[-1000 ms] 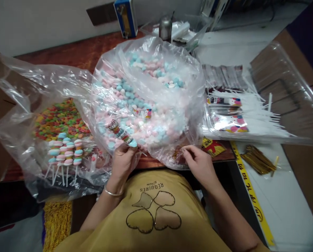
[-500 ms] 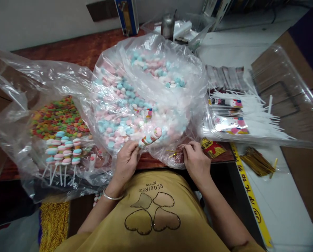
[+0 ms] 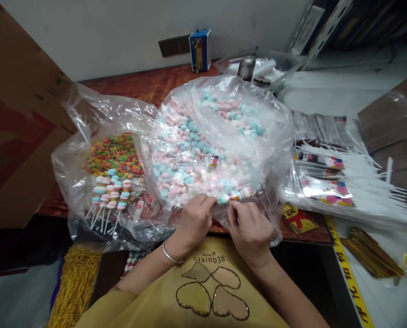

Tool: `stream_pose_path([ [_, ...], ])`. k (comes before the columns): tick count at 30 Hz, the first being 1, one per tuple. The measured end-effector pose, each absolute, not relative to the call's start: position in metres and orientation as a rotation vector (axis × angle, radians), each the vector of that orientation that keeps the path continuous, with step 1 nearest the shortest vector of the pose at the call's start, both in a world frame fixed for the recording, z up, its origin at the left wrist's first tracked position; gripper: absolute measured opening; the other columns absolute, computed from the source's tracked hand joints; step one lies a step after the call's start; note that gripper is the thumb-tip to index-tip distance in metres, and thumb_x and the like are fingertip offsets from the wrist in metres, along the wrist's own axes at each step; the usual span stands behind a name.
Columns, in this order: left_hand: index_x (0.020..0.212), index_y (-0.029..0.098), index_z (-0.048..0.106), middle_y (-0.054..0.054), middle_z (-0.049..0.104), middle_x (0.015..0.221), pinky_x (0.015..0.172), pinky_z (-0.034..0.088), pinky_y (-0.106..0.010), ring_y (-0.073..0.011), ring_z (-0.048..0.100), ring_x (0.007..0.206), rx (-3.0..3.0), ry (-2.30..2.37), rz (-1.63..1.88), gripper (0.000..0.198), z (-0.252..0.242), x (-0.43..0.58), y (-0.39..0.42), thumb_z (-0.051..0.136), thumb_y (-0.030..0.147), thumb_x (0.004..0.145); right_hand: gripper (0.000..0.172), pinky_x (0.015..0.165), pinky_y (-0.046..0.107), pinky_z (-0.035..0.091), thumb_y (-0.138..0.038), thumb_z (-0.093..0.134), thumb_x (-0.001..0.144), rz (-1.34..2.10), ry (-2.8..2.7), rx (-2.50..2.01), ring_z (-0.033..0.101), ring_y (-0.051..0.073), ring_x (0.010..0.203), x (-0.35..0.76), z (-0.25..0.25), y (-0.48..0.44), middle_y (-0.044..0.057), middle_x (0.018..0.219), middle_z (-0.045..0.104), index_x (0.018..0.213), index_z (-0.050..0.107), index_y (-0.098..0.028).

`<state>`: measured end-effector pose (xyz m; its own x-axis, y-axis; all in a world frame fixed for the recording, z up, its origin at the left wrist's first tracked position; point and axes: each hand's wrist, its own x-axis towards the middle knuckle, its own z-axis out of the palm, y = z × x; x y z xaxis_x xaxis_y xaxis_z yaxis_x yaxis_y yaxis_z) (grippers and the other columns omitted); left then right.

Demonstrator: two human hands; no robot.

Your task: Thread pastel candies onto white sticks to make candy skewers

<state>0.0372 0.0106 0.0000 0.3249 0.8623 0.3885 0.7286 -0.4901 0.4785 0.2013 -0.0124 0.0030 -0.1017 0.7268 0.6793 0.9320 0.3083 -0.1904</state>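
A marshmallow skewer in a clear printed wrapper (image 3: 240, 194) lies slanted between my hands, its wrapped candy pointing up and to the right. My left hand (image 3: 196, 220) is closed, pinching the lower end of this skewer. Just beneath the wrapper, my right hand (image 3: 249, 228) is closed too, with thumb and forefinger pressed together by the wrapper's lower end. The gold twist tie seen at its fingertips a moment ago is hidden by the fingers now. Behind both hands spreads a large clear bag (image 3: 275, 132) of pink, blue and white marshmallows (image 3: 189, 136).
Several marshmallow skewers (image 3: 110, 193) lie on plastic at left, beside colourful ring candies (image 3: 116, 155). At right are white sticks (image 3: 377, 182), printed wrappers (image 3: 326, 190), a twist-tie packet (image 3: 298, 219) and loose gold ties (image 3: 372, 253). A cardboard box (image 3: 25, 123) stands far left.
My right hand has come in toward my left hand and meets the wrapped skewer's lower end. The skewer now lies flatter. The whole view has shifted, so things appear farther right and lower.
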Motion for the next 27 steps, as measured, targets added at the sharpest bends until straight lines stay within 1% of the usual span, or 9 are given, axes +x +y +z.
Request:
stream_pose_path([
  [2,0.094,0.019,0.069,-0.006,0.065,0.08,0.069,0.044,-0.03,-0.0193,0.057,0.074,2.371,1.433,0.888,0.024,0.0,0.039,0.007,0.048,0.008,0.096,0.021,0.058,0.033,0.035,-0.019,0.055,0.103,-0.389,-1.931,-1.482,0.052,0.016,0.057,0.196,-0.004,-0.007,0.003,0.064,0.062,0.085,0.067,-0.021],
  [6,0.113,0.021,0.07,-0.008,0.069,0.088,0.074,0.047,-0.031,-0.0201,0.061,0.08,2.303,1.409,0.938,0.028,-0.003,0.038,0.004,0.047,0.014,0.099,0.017,0.061,0.033,0.036,-0.017,0.054,0.103,-0.372,-2.037,-1.386,0.055,0.017,0.061,0.196,-0.016,-0.009,0.005,0.07,0.066,0.095,0.069,-0.019],
  [8,0.116,0.022,0.072,-0.008,0.069,0.086,0.073,0.047,-0.031,-0.02,0.061,0.078,2.235,1.418,0.965,0.029,-0.003,0.037,0.004,0.049,0.016,0.099,0.018,0.061,0.033,0.038,-0.016,0.052,0.103,-0.355,-2.059,-1.368,0.056,0.017,0.061,0.197,-0.019,-0.012,0.006,0.071,0.067,0.097,0.069,-0.019],
  [11,0.105,0.023,0.077,-0.007,0.069,0.083,0.072,0.047,-0.031,-0.0192,0.06,0.076,2.021,1.422,1.046,0.025,-0.001,0.038,0.007,0.054,0.017,0.096,0.017,0.061,0.033,0.04,-0.017,0.052,0.103,-0.297,-2.04,-1.37,0.059,0.018,0.062,0.195,-0.02,-0.014,0.007,0.074,0.069,0.1,0.069,-0.019],
  [14,0.091,0.023,0.078,-0.006,0.072,0.083,0.075,0.049,-0.03,-0.0184,0.063,0.078,1.586,1.392,1.134,0.015,0.001,0.043,0.012,0.064,0.019,0.089,0.014,0.065,0.032,0.046,-0.017,0.054,0.102,-0.163,-1.933,-1.32,0.066,0.019,0.07,0.191,-0.018,-0.012,0.008,0.081,0.073,0.106,0.067,-0.019],
  [16,0.085,0.02,0.076,-0.002,0.068,0.072,0.066,0.048,-0.027,-0.0152,0.059,0.067,1.153,1.321,1.147,0.006,0.002,0.048,0.016,0.074,0.026,0.083,0.012,0.069,0.03,0.049,-0.016,0.055,0.101,-0.054,-1.827,-1.288,0.068,0.019,0.074,0.187,-0.017,-0.01,0.008,0.084,0.073,0.106,0.066,-0.019],
  [18,0.083,0.017,0.073,0.002,0.06,0.06,0.055,0.041,-0.023,-0.0101,0.05,0.054,0.757,1.182,1.139,0.023,0.003,0.054,0.02,0.083,0.035,0.074,0.008,0.068,0.029,0.05,-0.018,0.057,0.1,0.087,-1.715,-1.307,0.066,0.018,0.072,0.183,-0.015,-0.007,0.005,0.08,0.071,0.098,0.065,-0.021],
  [21,0.077,0.013,0.067,0.005,0.053,0.057,0.048,0.032,-0.018,-0.0045,0.041,0.049,0.455,0.976,1.127,0.041,0.004,0.061,0.023,0.094,0.039,0.06,0.013,0.063,0.029,0.048,-0.026,0.057,0.1,0.395,-1.534,-1.389,0.06,0.017,0.065,0.183,-0.016,-0.003,0.002,0.075,0.065,0.088,0.062,-0.023],
  [27,0.077,0.011,0.066,0.005,0.051,0.06,0.045,0.027,-0.015,-0.0018,0.037,0.05,0.323,0.845,1.075,0.042,0.009,0.064,0.026,0.097,0.03,0.056,0.015,0.075,0.033,0.053,-0.037,0.062,0.097,0.817,-1.362,-1.375,0.066,0.021,0.082,0.189,-0.018,0.001,0.005,0.091,0.071,0.098,0.066,-0.023],
])
